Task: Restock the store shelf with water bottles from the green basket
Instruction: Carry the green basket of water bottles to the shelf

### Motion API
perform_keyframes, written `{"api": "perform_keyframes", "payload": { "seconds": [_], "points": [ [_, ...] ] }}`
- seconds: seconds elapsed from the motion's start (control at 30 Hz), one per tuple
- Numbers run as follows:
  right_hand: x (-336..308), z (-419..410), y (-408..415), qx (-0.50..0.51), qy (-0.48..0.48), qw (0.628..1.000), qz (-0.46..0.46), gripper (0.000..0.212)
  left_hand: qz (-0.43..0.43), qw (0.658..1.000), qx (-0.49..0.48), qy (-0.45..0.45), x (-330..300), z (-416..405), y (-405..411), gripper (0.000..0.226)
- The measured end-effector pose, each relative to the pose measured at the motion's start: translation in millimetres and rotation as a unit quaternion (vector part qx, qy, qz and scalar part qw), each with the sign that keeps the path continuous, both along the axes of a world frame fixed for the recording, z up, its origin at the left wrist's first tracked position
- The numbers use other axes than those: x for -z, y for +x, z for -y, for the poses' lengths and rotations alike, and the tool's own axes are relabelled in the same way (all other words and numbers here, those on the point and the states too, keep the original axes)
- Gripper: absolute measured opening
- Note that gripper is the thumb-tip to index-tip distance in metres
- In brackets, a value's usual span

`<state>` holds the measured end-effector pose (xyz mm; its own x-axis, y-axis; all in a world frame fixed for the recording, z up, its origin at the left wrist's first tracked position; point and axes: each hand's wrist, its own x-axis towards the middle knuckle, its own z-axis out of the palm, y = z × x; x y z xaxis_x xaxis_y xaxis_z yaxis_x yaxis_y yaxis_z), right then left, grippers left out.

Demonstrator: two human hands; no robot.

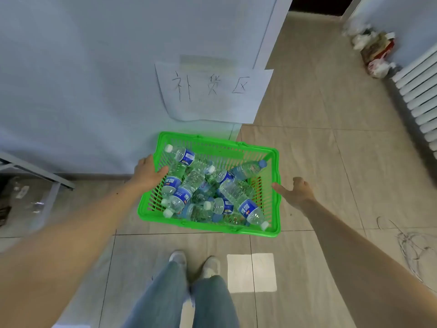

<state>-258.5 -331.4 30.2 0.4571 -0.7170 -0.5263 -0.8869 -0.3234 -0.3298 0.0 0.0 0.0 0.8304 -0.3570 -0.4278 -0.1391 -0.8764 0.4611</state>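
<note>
A green plastic basket (pixel 220 228) sits low over the tiled floor in front of me, close to a pale wall. Several clear water bottles (pixel 238 197) with blue labels lie jumbled inside it. My left hand (pixel 147 172) grips the basket's left rim, thumb inside the wall. My right hand (pixel 295 190) is at the right rim, fingers touching the outer edge. I cannot tell whether the basket rests on the floor or is lifted. No shelf is in view.
A handwritten paper sign (pixel 212 91) hangs on the wall above the basket. A white radiator (pixel 418 91) and bags of rubbish (pixel 376 50) stand at the right. Loose cables (pixel 411 247) lie on the floor. A metal frame (pixel 35 169) is at the left. My feet (pixel 196 263) stand behind the basket.
</note>
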Motion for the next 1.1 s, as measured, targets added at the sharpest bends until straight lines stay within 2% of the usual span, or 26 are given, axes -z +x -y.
{"api": "perform_keyframes", "payload": {
  "seconds": [0.1, 0.2, 0.37, 0.47, 0.67, 0.83, 1.1],
  "points": [
    [31.1, 11.2, 8.7, 0.042, 0.029, 0.999, 0.005, 0.097, 0.013, 0.999, -0.016, 0.038, 26.1, 0.7, 12.7, 0.081],
    [65.7, 16.9, 19.3, 0.075, 0.049, 0.996, 0.012, 0.088, 0.001, 0.999, -0.041, 0.034, 53.8, 1.6, 21.6, 0.086],
    [103.5, 23.1, 31.1, 0.087, 0.017, 0.996, 0.012, 0.054, 0.001, 0.997, -0.071, 0.026, 86.3, 0.9, 32.7, 0.054],
    [111.7, 26.2, 33.3, 0.080, -0.003, 0.997, 0.000, 0.041, 0.016, 0.996, -0.065, 0.065, 93.5, -1.4, 43.4, 0.046],
    [110.9, 23.1, 35.4, 0.095, -0.024, 0.995, -0.014, 0.035, -0.007, 0.992, -0.052, 0.114, 91.4, 0.1, 58.0, 0.043],
    [97.9, 14.3, 39.1, 0.117, -0.034, 0.993, -0.010, 0.033, -0.025, 0.991, -0.077, 0.102, 87.6, -9.4, 55.7, 0.041],
    [45.4, -5.2, 46.6, 0.070, -0.036, 0.997, -0.023, 0.031, -0.073, 0.984, -0.147, 0.062, 48.4, -66.0, 27.4, 0.032]
  ]
}}
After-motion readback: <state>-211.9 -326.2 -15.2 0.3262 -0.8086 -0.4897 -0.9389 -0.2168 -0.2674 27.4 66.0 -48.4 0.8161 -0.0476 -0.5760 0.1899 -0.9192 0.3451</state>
